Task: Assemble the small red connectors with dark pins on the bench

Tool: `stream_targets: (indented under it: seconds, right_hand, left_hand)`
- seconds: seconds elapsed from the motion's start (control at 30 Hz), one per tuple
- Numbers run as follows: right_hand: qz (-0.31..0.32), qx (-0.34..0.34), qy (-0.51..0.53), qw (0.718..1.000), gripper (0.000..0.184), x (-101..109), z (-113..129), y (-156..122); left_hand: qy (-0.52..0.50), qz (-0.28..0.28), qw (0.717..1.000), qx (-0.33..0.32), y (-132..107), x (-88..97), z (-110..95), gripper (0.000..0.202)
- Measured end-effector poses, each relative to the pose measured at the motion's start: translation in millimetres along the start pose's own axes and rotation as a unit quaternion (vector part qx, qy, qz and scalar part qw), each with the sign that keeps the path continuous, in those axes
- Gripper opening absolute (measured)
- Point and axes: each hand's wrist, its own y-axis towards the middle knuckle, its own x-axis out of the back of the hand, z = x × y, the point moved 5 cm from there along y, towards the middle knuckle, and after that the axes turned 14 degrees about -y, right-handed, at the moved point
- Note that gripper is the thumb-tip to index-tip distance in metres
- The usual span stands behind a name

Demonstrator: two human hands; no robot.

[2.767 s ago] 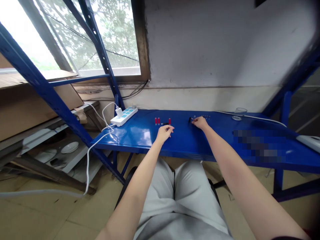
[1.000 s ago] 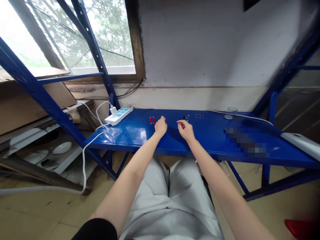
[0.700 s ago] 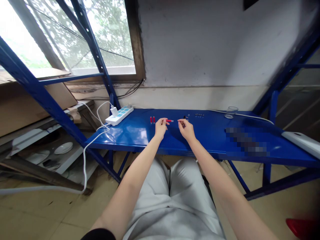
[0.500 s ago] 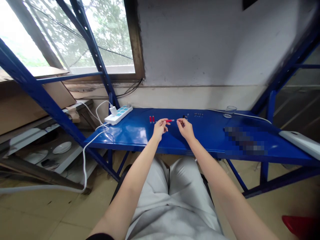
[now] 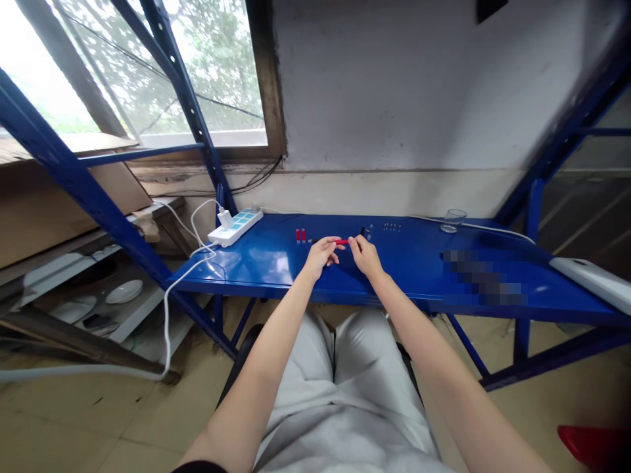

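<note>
Between my two hands lies a slim red tube (image 5: 341, 242), roughly level above the blue table (image 5: 404, 263). My left hand (image 5: 321, 256) pinches its left end with thumb and fingers. My right hand (image 5: 365, 256) is closed at the tube's other end, fingertips against it; that end is hidden, and I cannot see whether a small part is in those fingers. Left of my left hand stand two short red cylinders (image 5: 300, 235) with pale ends. Just behind my right hand are a small black item (image 5: 363, 231) and tiny clear pieces (image 5: 371, 228).
Several tiny parts (image 5: 393, 227) sit in a row at the table's back. A clear glass (image 5: 452, 222) stands farther right, near a blurred-out dark object (image 5: 483, 276). A white power strip (image 5: 235, 226) with a plugged-in cable lies at the left end. Blue frame posts rise on both sides.
My right hand has moved slightly left and now meets the red tube's right end; before, a gap lay between them and the tube's pale tip showed. My left hand has barely shifted.
</note>
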Motion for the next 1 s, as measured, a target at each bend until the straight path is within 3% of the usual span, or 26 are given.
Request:
stream_targets:
  seconds: [0.37, 0.6, 1.0]
  right_hand:
    - [-0.001, 0.017, -0.001, 1.000, 0.037, -1.5, 0.7, 0.7]
    - [0.002, 0.000, 0.025, 1.000, 0.031, -1.8, -1.7, 0.5]
    - [0.023, 0.005, 0.037, 0.999, 0.036, -4.4, -1.7, 0.7]
  left_hand:
    - [0.017, -0.021, 1.000, 0.007, 0.9, 3.2, 1.2, 0.033]
    - [0.003, -0.064, 0.998, -0.015, 0.3, 6.7, -3.3, 0.029]
    - [0.020, -0.053, 0.998, -0.005, 0.1, 5.3, -1.8, 0.029]
